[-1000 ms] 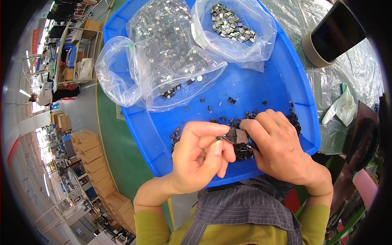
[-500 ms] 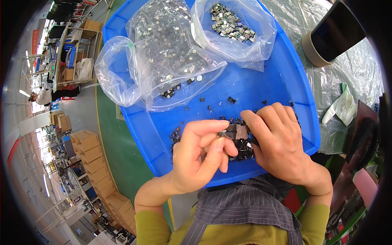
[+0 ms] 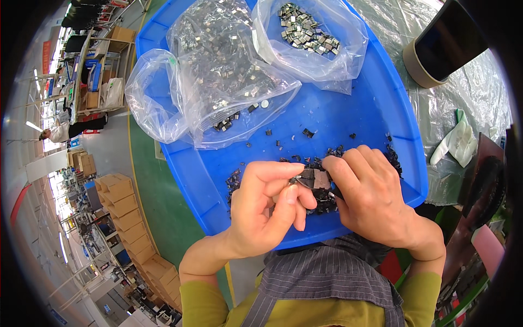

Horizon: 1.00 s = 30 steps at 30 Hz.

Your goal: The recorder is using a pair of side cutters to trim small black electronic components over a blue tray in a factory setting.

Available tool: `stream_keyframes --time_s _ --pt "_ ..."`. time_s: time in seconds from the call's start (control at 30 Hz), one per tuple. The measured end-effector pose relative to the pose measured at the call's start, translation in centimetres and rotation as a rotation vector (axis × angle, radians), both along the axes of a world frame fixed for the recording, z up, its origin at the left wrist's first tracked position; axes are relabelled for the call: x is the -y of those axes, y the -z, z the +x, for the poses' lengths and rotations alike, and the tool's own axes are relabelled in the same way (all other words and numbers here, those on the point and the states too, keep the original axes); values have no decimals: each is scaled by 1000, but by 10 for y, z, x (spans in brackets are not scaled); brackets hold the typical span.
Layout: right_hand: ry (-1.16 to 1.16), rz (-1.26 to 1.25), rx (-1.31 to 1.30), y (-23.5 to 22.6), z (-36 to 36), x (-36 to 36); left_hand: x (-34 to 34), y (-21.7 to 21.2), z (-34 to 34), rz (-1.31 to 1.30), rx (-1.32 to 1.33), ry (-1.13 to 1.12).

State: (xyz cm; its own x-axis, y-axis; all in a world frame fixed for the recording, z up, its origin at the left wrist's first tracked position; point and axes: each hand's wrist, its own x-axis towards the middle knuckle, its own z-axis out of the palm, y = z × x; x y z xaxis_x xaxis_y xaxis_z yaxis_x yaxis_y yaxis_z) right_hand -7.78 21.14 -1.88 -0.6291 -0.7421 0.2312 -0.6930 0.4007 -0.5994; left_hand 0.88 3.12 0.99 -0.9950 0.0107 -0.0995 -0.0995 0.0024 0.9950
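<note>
left hand (image 3: 264, 210) has it by the end: thumb and forefinger pinch a small dark piece (image 3: 317, 179) with a brownish face, the other fingers curled loosely below. right hand (image 3: 375, 191) is on the other side of it, fingers bent and bunched, grasping the piece's right end; just what lies under those fingertips is hidden. so both hands are on the one piece, and the piece sits up over the near half of the blue tray (image 3: 338, 117), the two hands facing each other across it.

below the hands, on the tray's near part, lies a heap of black fragments (image 3: 325, 206), partly covered by fingers, and a few loose bits (image 3: 308, 133) are scattered at the tray's middle. over to the tray's far left, a big clear bag (image 3: 218, 71) lies full of little dark and silvery parts, and beside it, at the tray's far edge, a second clear bag (image 3: 353, 52) gapes around a cluster of metallic pieces (image 3: 308, 34). now past the tray's right edge: a round beige stand (image 3: 418, 70) with a dark-faced device (image 3: 452, 41), and nearer, a white glove (image 3: 458, 144). away left of the tray, brown cartons (image 3: 131, 229) line up.
</note>
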Motion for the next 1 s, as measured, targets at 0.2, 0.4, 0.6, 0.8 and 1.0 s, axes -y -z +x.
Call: stream_keyframes --time_s 0.2,0.4,0.6,0.8,1.0 --pt "-56 -7 113 0 -2 -1 3 -1 -2 69 57 4" --pt "37 1 -50 3 -1 2 1 -3 -3 97 92 -32" --pt "73 19 -127 4 0 3 0 0 -1 11 53 -25" --pt "-29 -2 49 -2 -2 -1 0 2 -2 45 23 -16" --pt "-132 -23 304 -5 -4 -5 5 -2 -5 109 58 25"
